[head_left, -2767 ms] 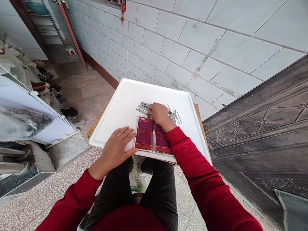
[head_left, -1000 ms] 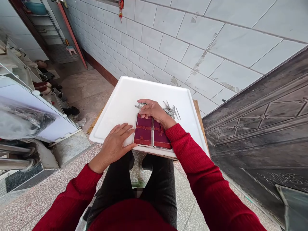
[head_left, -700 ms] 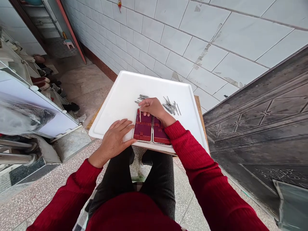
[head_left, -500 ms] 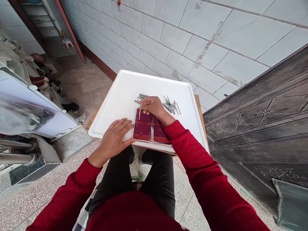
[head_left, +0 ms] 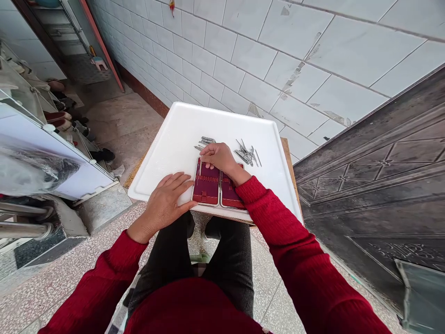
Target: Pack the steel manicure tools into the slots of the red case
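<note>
A dark red manicure case (head_left: 210, 195) lies open like a book at the tray's near edge, with a row of small elastic loops across its left half. My right hand (head_left: 218, 157) is over the upper part of the case, fingers pinched on a slim metal manicure tool (head_left: 200, 168). The tool points down toward the leftmost loops; whether its tip is in one I cannot tell. Stretched out flat, my left hand (head_left: 168, 197) rests on the tray with its thumb at the case's lower left edge. Part of the right half is hidden by my right wrist.
A white tray (head_left: 156, 162) with a raised rim sits on a wooden surface (head_left: 291, 160). Metal manicure tools (head_left: 247, 153) are piled behind the case at right, and more metal tools (head_left: 207, 139) lie behind my right hand. A tiled wall (head_left: 222, 60) stands beyond.
My right hand has shifted slightly left with the slim tool, which now sits closer to the left edge of the case and shows less of its length. My left hand stays put.
</note>
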Demonstrator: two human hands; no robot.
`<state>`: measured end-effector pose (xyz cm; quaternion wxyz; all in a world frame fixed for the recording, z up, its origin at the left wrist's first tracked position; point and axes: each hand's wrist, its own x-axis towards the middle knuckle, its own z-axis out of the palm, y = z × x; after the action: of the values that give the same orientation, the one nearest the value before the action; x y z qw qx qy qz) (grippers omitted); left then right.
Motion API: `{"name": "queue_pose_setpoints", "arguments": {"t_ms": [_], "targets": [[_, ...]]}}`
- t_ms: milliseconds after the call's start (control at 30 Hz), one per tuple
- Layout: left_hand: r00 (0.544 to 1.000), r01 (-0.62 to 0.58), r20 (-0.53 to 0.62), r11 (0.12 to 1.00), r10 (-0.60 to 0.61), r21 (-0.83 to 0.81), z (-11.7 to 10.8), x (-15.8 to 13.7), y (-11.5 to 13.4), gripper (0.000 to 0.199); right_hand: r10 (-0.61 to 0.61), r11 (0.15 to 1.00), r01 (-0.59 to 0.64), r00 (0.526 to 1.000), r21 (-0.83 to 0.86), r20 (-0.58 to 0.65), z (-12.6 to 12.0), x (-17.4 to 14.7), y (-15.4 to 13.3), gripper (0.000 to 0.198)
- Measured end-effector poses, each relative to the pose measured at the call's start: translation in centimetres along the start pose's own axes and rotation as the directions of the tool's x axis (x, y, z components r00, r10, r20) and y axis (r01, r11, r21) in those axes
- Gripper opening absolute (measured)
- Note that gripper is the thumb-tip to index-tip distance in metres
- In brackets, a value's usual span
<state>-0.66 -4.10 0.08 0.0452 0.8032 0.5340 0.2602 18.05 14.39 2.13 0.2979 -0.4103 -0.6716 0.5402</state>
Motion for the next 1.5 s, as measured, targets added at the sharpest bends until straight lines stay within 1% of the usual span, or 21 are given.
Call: {"name": "queue_pose_setpoints", "arguments": {"t_ms": [200, 400, 500, 600, 767, 967, 1233, 1333, 1433, 1500], "targets": [[1.0, 0.006, -0.002, 1.0, -0.006, 0.007, 0.0, 0.0, 0.0, 0.055, -0.076, 0.987, 0.071, 0.997, -0.147, -0.03, -0.2, -0.3, -0.4, 0.003], [1.0, 0.009, 0.01, 1.0, -0.009, 0.012, 0.0, -0.1, -0.1, 0.057, -0.147, 0.925, 0.126, 0.989, -0.359, -0.032, -0.1, -0.6, -1.1, 0.012], [1.0, 0.003, 0.008, 1.0, -0.003, 0.013, -0.1, -0.1, -0.1, 0.058, -0.171, 0.89, 0.148, 0.985, -0.431, -0.014, 0.0, -0.9, -1.5, 0.015], [1.0, -0.001, 0.003, 1.0, 0.001, 0.002, -0.1, -0.1, 0.0, 0.056, -0.168, 0.862, 0.145, 0.986, -0.485, -0.004, 0.2, -1.2, -1.8, 0.014], [1.0, -0.004, -0.012, 1.0, 0.004, -0.002, -0.1, -0.1, 0.1, 0.054, -0.131, 0.833, 0.123, 0.991, -0.54, 0.023, 0.4, -1.6, -2.2, 0.016], [1.0, -0.001, -0.023, 1.0, 0.001, -0.002, 0.1, -0.2, 0.0, 0.054, -0.162, 0.798, 0.162, 0.985, -0.58, 0.053, 0.3, -1.5, -2.0, 0.015], [1.0, -0.004, -0.009, 1.0, 0.004, 0.021, 0.0, -0.2, 0.1, 0.056, -0.167, 0.784, 0.162, 0.985, -0.599, 0.047, 0.5, -2.0, -2.4, 0.016], [1.0, -0.001, -0.01, 1.0, 0.001, 0.018, 0.0, -0.2, 0.1, 0.055, -0.199, 0.792, 0.168, 0.98, -0.586, 0.011, 0.3, -1.9, -2.4, 0.017], [1.0, -0.005, -0.015, 1.0, 0.005, 0.016, 0.0, -0.1, 0.1, 0.055, -0.257, 0.797, 0.156, 0.962, -0.584, -0.094, -0.4, -1.6, -2.3, 0.018], [1.0, -0.008, -0.02, 1.0, 0.008, 0.016, 0.1, -0.1, 0.1, 0.055, -0.277, 0.782, 0.123, 0.947, -0.611, -0.164, -1.0, -1.3, -2.1, 0.018]]}}
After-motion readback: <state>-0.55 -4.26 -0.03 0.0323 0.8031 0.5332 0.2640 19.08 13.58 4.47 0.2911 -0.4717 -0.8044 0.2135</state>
